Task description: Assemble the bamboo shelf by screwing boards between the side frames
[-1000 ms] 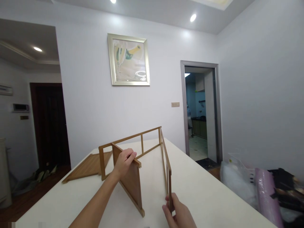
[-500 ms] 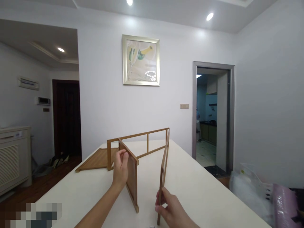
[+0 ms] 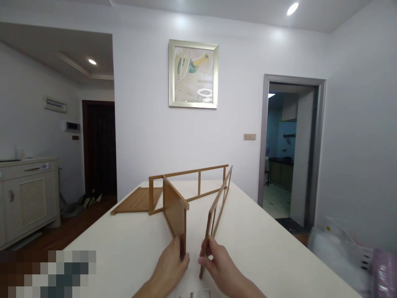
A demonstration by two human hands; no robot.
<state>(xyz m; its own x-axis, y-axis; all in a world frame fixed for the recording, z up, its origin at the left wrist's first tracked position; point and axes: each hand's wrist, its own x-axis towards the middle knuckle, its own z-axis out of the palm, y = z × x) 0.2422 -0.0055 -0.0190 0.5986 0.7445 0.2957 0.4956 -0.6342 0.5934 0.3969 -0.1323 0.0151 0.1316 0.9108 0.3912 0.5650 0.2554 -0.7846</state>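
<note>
My left hand (image 3: 172, 260) grips the near lower edge of an upright brown wooden panel (image 3: 174, 207), fingers around its frame. In my right hand (image 3: 218, 260) is the near end of a slim wooden frame (image 3: 216, 203), pinched between thumb and fingers and slanting away from me. A ladder-like wooden frame (image 3: 199, 184) stands across the back, close to the far ends of both pieces; whether they are joined there I cannot tell. Another wooden panel (image 3: 136, 199) lies flat at the left. Between the two held pieces a gap shows at the near end.
Everything rests on a white table (image 3: 124, 248). Small metal bits (image 3: 191, 294) lie at its near edge. To the right are plastic-wrapped items (image 3: 338, 252) and a doorway (image 3: 293, 157). A white cabinet (image 3: 31, 198) stands at the left.
My left hand has moved from the panel's upper part down to its near lower edge. The right hand's frame has swung so its near end sits closer to the panel. The view has shifted slightly.
</note>
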